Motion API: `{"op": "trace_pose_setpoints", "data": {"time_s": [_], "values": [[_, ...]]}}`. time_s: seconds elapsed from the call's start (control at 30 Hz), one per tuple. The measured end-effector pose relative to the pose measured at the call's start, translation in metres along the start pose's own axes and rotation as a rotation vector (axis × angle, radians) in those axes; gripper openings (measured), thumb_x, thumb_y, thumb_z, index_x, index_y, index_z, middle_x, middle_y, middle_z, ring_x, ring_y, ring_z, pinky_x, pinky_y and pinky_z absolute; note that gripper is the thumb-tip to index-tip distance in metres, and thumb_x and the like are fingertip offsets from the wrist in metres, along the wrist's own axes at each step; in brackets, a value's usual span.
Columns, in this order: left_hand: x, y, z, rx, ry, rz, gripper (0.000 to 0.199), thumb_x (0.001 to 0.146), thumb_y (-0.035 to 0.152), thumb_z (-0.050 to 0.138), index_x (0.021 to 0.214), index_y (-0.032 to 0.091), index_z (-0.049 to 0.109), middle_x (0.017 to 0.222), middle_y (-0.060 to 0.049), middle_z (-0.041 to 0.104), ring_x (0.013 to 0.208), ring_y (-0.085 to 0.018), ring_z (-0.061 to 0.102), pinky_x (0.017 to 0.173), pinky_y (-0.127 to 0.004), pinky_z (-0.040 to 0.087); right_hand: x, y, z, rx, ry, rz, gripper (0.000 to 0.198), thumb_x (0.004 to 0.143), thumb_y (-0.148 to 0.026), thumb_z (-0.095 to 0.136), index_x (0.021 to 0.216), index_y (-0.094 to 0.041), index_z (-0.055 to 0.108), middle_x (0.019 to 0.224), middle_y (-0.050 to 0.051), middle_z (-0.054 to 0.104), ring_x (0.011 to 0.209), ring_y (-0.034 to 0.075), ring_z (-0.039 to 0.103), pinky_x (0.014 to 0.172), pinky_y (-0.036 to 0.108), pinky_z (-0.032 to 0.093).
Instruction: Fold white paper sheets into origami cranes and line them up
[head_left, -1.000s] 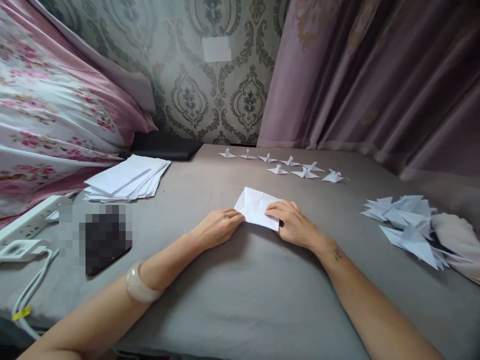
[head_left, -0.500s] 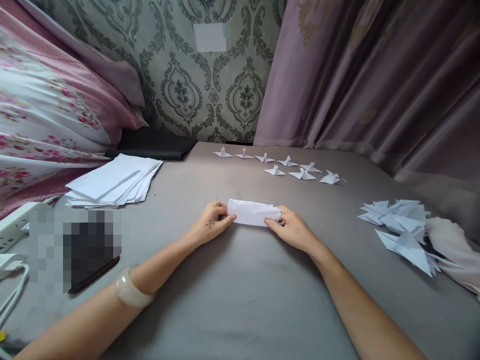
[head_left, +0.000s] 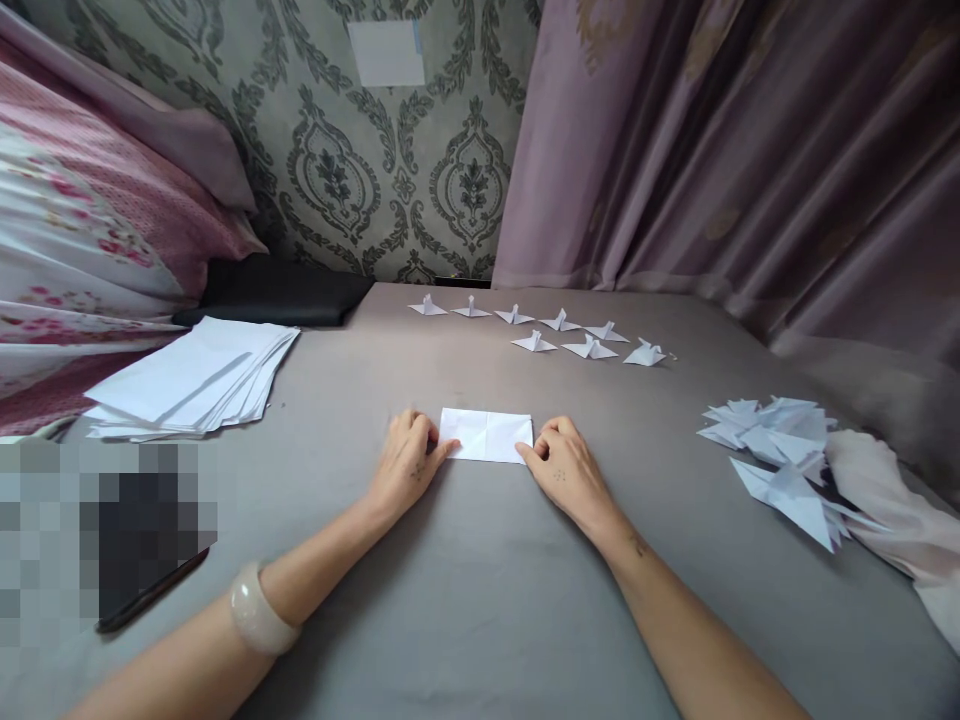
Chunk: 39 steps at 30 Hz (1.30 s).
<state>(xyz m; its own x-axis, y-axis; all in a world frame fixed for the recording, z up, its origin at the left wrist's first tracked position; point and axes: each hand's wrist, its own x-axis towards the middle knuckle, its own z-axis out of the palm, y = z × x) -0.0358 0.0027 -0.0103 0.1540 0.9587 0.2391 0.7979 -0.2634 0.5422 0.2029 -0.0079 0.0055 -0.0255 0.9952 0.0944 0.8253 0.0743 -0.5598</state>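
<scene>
Between my hands is a small folded sheet of white paper (head_left: 486, 436), a flat rectangle with a vertical crease down its middle. My left hand (head_left: 409, 460) pinches its left edge, thumb on top and fingers curled behind. At the opposite edge my right hand (head_left: 564, 466) grips it the same way, thumb on the lower right corner. A pale bangle (head_left: 259, 610) circles my left wrist.
Several folded paper birds (head_left: 534, 341) stand in two rows at the back. More lie heaped (head_left: 780, 440) at right beside a pale cloth (head_left: 874, 490). A stack of white sheets (head_left: 180, 375) lies left, near a black folded item (head_left: 277, 290) and a blurred dark object (head_left: 146, 540).
The folded paper has turned from slightly tilted to flatter and nearly level, its middle crease now showing. Both hands still hold its ends. The view has shifted slightly.
</scene>
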Motion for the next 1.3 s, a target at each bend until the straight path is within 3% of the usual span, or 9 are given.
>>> {"op": "trace_pose_setpoints", "data": {"time_s": [0.2,0.37,0.6,0.77,0.83,0.93,1.03,1.13,1.3], "values": [[-0.002,-0.012,-0.006,0.076,-0.037,0.199,0.039,0.09,0.026,0.047,0.129,0.029,0.048,0.126,-0.012,0.049,0.111,-0.028,0.047,0.096,-0.048,0.04,0.003,0.011,-0.007,0.068,-0.068,0.054,0.019,0.078,-0.037,0.059,0.073,-0.022,0.048,0.092,0.004,0.052,0.085,0.019,0.056,0.075,0.032,0.045],[0.003,-0.003,-0.015,0.118,-0.318,0.542,0.045,0.089,0.008,0.033,0.124,0.027,0.054,0.131,-0.007,0.053,0.124,-0.024,0.043,0.103,-0.042,0.038,0.006,0.017,-0.012,0.126,-0.151,0.019,0.014,0.077,-0.031,0.058,0.084,-0.023,0.05,0.097,0.002,0.051,0.088,0.017,0.055,0.078,0.029,0.043],[0.023,0.026,-0.006,0.136,-0.31,0.495,0.036,0.088,0.044,0.051,0.114,0.021,0.061,0.108,-0.011,0.057,0.093,-0.023,0.054,0.083,-0.037,0.047,0.008,0.019,-0.02,0.202,-0.221,0.05,0.018,0.071,-0.03,0.062,0.086,-0.022,0.055,0.101,0.003,0.054,0.087,0.016,0.056,0.076,0.028,0.044],[0.025,0.028,-0.002,0.103,-0.338,0.596,0.03,0.095,0.032,0.038,0.104,0.02,0.065,0.099,-0.011,0.063,0.091,-0.021,0.056,0.081,-0.034,0.046,0.012,0.018,-0.026,0.383,-0.201,0.127,0.021,0.071,-0.034,0.061,0.085,-0.019,0.06,0.088,0.002,0.061,0.077,0.015,0.058,0.069,0.028,0.046],[0.022,0.034,-0.004,-0.06,-0.249,0.462,0.028,0.095,0.03,0.038,0.101,0.02,0.064,0.094,-0.009,0.065,0.085,-0.019,0.059,0.077,-0.031,0.047,0.014,0.016,-0.026,0.527,-0.105,0.164,0.02,0.074,-0.036,0.058,0.085,-0.018,0.059,0.079,0.002,0.062,0.071,0.015,0.059,0.065,0.028,0.046],[0.019,0.047,-0.008,-0.545,-0.055,0.014,0.026,0.089,0.039,0.05,0.1,0.018,0.062,0.085,-0.006,0.067,0.07,-0.014,0.059,0.065,-0.025,0.047,0.017,0.011,-0.022,0.609,0.193,0.107,0.017,0.077,-0.034,0.056,0.085,-0.018,0.056,0.08,0.003,0.063,0.07,0.016,0.06,0.063,0.028,0.047],[0.019,0.054,-0.004,-0.967,-0.064,-0.407,0.042,0.073,0.042,0.068,0.104,0.017,0.056,0.074,-0.002,0.065,0.064,-0.013,0.059,0.058,-0.023,0.046,0.013,0.003,-0.019,0.486,0.381,-0.058,0.012,0.079,-0.024,0.053,0.089,-0.019,0.055,0.085,0.005,0.063,0.073,0.016,0.059,0.065,0.028,0.048],[0.017,0.052,0.005,-1.056,-0.101,-0.61,0.054,0.06,0.036,0.076,0.105,0.015,0.053,0.065,0.001,0.062,0.059,-0.013,0.058,0.056,-0.023,0.047,0.004,-0.006,-0.018,0.302,0.266,-0.264,0.027,0.075,-0.009,0.046,0.099,-0.019,0.056,0.096,0.007,0.062,0.089,0.018,0.058,0.079,0.031,0.048],[0.013,0.046,0.014,-1.028,-0.139,-0.529,0.037,0.063,0.035,0.071,0.09,0.013,0.06,0.063,0.001,0.061,0.056,-0.01,0.054,0.053,-0.02,0.045,-0.013,-0.015,-0.02,0.04,-0.241,-0.462,0.06,0.07,-0.007,0.051,0.128,-0.024,0.048,0.133,0.008,0.048,0.124,0.024,0.04,0.104,0.041,0.035]]}}
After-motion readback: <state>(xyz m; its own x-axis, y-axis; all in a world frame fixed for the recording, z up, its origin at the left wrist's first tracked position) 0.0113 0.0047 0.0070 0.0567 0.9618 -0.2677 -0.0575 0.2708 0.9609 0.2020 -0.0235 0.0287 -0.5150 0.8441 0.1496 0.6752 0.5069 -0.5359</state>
